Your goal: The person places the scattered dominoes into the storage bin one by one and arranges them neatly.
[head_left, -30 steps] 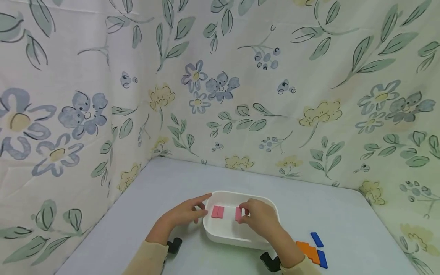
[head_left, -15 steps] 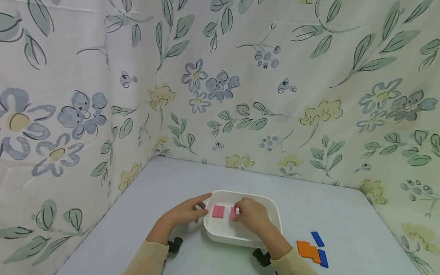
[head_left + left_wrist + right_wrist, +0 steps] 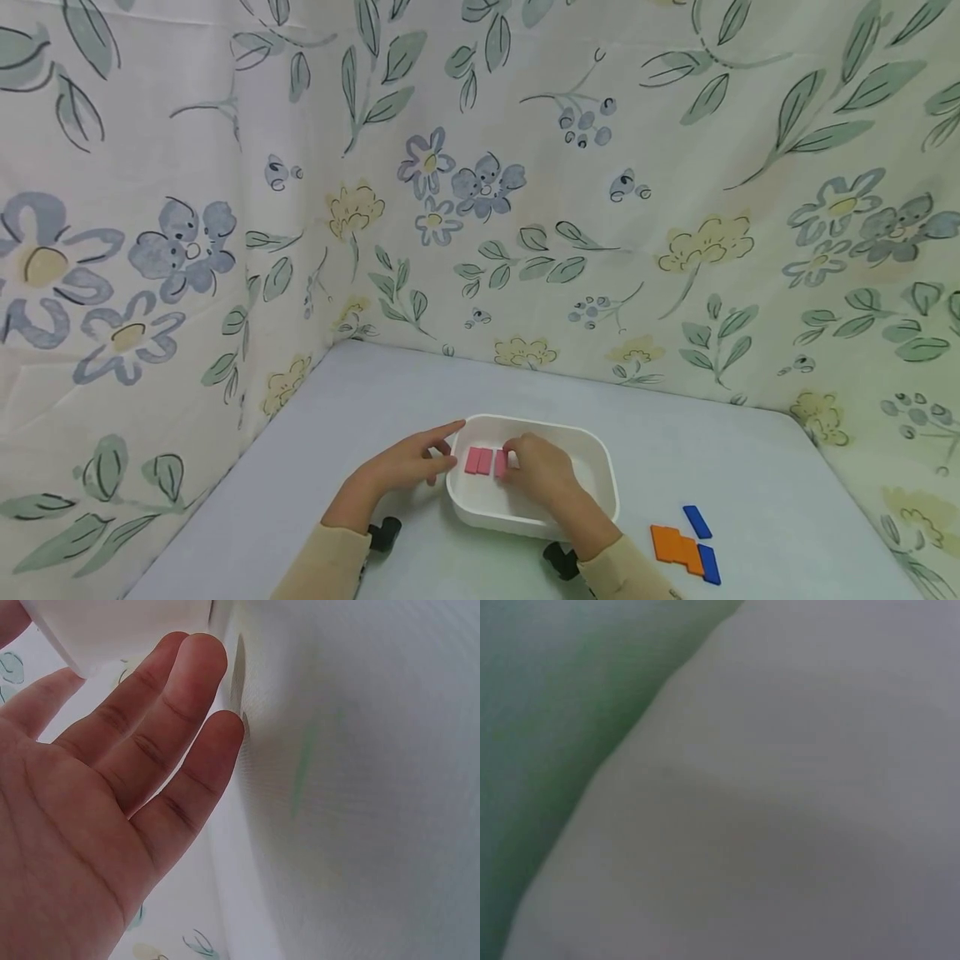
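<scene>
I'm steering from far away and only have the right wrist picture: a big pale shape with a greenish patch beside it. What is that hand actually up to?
Observer: From the head view, the right hand pinches a pink tile inside a white tray.
Visitor: Oh! Is that the only tile in there?
Observer: No, two more pink tiles lie side by side in it, over toward the left hand.
Visitor: And what's that left hand doing?
Observer: It's at the tray's left end, index finger and thumb stretched out to the rim; I can't tell how firmly they press.
</scene>
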Demonstrator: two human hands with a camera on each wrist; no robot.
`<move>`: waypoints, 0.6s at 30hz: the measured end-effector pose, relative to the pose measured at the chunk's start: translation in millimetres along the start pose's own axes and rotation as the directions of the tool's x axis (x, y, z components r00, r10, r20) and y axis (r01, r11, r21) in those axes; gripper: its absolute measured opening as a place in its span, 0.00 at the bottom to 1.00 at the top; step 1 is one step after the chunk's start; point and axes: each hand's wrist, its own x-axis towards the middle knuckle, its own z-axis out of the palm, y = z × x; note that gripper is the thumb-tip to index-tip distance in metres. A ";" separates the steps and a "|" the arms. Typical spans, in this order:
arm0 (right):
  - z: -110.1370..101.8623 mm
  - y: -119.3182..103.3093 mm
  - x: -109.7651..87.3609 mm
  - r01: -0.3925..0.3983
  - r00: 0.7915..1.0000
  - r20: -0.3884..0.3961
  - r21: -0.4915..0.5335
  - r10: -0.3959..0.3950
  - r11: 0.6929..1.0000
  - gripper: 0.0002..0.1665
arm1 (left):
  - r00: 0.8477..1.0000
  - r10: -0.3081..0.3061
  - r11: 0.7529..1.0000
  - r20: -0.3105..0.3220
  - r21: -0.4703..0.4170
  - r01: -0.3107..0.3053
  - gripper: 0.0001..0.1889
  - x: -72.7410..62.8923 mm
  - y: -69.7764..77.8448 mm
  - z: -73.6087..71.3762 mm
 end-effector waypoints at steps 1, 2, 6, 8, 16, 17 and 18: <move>0.7 0.2 0.3 0.004 1.000 -0.001 -0.003 -0.004 1.000 0.20 | 1.000 0.000 1.000 0.000 0.000 0.000 0.33 0.1 -0.1 -0.1; 1.2 0.2 0.4 0.007 1.000 -0.001 -0.005 -0.007 1.000 0.20 | 1.000 -0.001 1.000 -0.001 0.000 0.001 0.33 0.3 -0.2 -0.1; 3.3 1.2 1.0 0.004 1.000 0.005 -0.001 -0.004 1.000 0.21 | 1.000 0.000 1.000 -0.003 -0.001 0.000 0.33 0.9 0.0 0.2; 4.6 1.3 1.7 0.002 1.000 0.013 0.003 -0.002 1.000 0.21 | 1.000 0.003 1.000 -0.003 0.000 -0.003 0.33 0.9 0.1 0.5; 11.7 1.7 5.9 -0.007 0.999 0.052 0.006 0.007 1.000 0.22 | 1.000 -0.003 1.000 -0.004 0.006 0.003 0.33 0.0 1.2 0.6; 12.7 1.9 6.0 -0.009 0.999 0.052 0.010 0.009 1.000 0.22 | 1.000 -0.005 1.000 -0.005 0.005 0.005 0.33 0.0 1.3 0.5; 13.5 2.1 6.0 -0.010 0.998 0.054 0.008 0.010 1.000 0.22 | 1.000 -0.007 1.000 -0.005 0.005 0.007 0.33 0.0 1.2 0.6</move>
